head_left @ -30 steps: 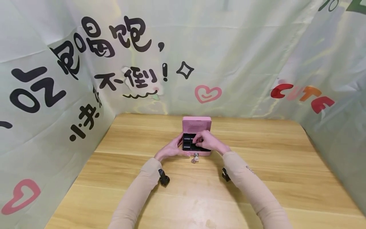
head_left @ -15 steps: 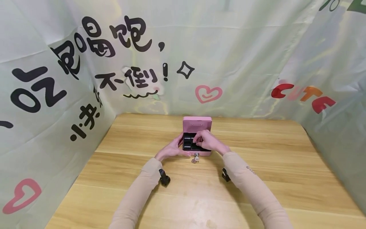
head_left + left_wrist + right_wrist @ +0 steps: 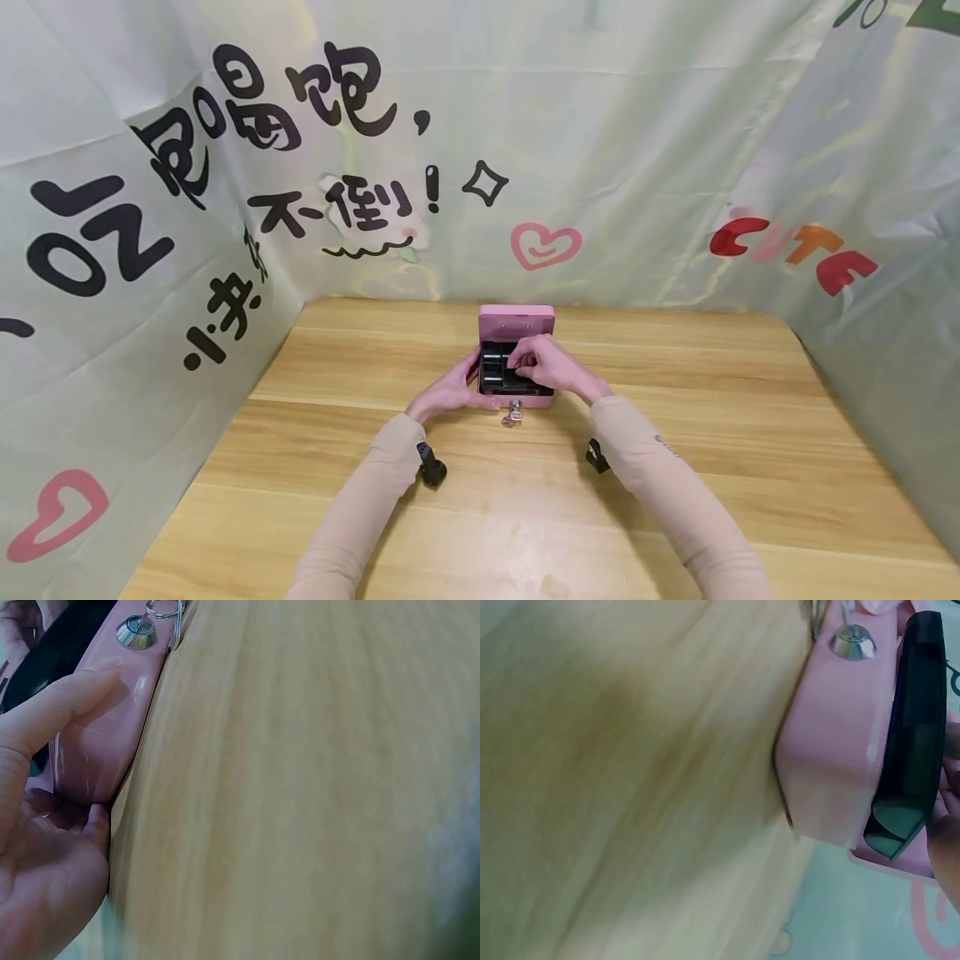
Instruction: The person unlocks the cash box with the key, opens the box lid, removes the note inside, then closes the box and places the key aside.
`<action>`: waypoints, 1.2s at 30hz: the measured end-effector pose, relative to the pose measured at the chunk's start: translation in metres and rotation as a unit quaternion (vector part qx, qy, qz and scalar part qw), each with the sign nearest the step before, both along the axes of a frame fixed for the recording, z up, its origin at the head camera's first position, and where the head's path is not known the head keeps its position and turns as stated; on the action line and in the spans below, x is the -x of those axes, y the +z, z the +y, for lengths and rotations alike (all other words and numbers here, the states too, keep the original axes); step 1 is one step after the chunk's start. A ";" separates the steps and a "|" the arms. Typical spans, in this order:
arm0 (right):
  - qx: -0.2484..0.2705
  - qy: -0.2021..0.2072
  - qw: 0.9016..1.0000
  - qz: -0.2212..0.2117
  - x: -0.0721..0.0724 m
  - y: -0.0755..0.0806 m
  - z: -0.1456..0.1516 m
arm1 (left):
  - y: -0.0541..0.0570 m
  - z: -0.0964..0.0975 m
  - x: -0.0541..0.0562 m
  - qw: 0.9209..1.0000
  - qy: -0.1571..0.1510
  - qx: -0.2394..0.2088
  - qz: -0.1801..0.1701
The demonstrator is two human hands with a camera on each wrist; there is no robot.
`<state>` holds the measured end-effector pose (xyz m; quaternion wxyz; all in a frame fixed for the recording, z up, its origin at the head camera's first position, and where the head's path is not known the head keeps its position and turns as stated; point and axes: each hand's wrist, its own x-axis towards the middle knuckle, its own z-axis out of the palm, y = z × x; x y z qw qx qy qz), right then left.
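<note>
The black tray [image 3: 493,377] stood partly above the pink box [image 3: 536,402], near the far edge of the tabletop [image 3: 480,525]. The right hand [image 3: 553,365], its wrist at four o'clock, seemed to pinch the tray near its middle; the exact hold was hidden. On so narrow a grip, the tray could have tipped, snagged an edge on the box or dropped back askew. At nine o'clock the left hand [image 3: 452,390] gripped the box, thumb on its front wall; had that slackened, a snagged tray might have dragged the box along. The raised lid [image 3: 516,323] at twelve o'clock risked a knock from the tray, while the keys [image 3: 512,420] hung at six, out of its way.
</note>
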<state>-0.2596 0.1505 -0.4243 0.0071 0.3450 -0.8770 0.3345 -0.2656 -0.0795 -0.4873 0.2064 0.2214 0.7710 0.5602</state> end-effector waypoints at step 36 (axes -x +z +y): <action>-0.005 -0.079 0.996 -0.035 -0.009 -0.004 0.109 | -0.001 -0.005 -0.001 1.000 -0.008 0.003 0.001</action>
